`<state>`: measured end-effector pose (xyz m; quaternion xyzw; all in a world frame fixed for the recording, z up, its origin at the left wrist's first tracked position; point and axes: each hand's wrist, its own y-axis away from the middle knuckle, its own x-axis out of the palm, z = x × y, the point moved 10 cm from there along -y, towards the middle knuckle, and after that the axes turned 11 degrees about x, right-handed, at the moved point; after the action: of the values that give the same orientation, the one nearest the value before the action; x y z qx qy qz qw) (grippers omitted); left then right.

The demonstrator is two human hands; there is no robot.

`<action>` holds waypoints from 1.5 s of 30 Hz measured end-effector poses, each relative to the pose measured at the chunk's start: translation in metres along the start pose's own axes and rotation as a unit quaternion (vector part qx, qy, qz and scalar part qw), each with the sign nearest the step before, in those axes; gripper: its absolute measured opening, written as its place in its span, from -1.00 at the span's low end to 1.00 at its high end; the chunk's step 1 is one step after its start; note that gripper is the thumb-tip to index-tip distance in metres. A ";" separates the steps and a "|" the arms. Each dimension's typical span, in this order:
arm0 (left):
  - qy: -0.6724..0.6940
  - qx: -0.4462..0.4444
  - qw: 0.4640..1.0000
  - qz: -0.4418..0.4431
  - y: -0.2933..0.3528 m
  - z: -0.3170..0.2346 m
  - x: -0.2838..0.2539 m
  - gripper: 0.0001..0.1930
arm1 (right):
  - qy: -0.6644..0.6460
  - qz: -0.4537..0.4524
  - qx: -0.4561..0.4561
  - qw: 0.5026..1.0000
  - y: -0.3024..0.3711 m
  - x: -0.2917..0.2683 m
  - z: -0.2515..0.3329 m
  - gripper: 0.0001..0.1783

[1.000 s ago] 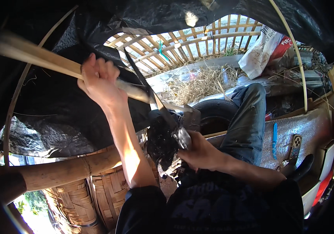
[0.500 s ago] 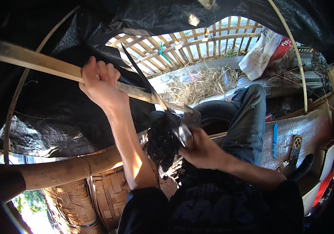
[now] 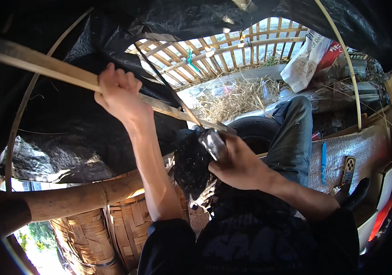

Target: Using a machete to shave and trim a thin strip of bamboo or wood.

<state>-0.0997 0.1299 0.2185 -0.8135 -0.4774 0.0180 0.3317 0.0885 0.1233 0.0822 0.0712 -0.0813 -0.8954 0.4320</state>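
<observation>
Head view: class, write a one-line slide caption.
Left hand grips a bamboo strip while the right hand holds a knife against it.

**Packaging and Screens in View**

A white plastic bag (image 3: 307, 62) with a red panel is seen at upper right, beside the lattice fence. What may be a phone (image 3: 348, 170), back up, is laid on the grey mat (image 3: 370, 146) at right.
</observation>
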 end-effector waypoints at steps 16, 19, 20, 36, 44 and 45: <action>-0.046 0.009 0.990 -0.136 -0.001 -0.004 -0.023 -0.68 | -0.194 0.053 0.148 0.968 0.009 -0.012 -0.051 -0.45; -0.029 -0.023 0.997 -0.067 -0.003 0.005 -0.022 -0.71 | -0.157 0.028 0.063 0.985 0.006 -0.020 -0.009 -0.36; -0.030 -0.023 0.997 -0.067 -0.003 0.009 -0.020 -0.71 | -0.143 0.030 0.070 0.987 0.008 -0.015 -0.009 -0.36; -0.043 0.000 0.997 -0.067 0.000 0.008 -0.008 -0.69 | -0.147 0.092 0.234 0.957 0.023 0.021 -0.044 -0.51; -0.071 0.011 0.987 -0.145 0.004 -0.004 -0.014 -0.73 | -0.135 0.072 0.135 0.979 0.012 -0.001 -0.039 -0.51; -0.073 -0.007 0.990 -0.122 0.004 0.002 -0.014 -0.76 | -0.129 0.066 0.115 0.983 0.012 -0.004 -0.028 -0.44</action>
<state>-0.1046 0.1186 0.2104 -0.7480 -0.5960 0.0334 0.2903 0.1060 0.1170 0.0577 -0.0010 -0.2428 -0.8514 0.4650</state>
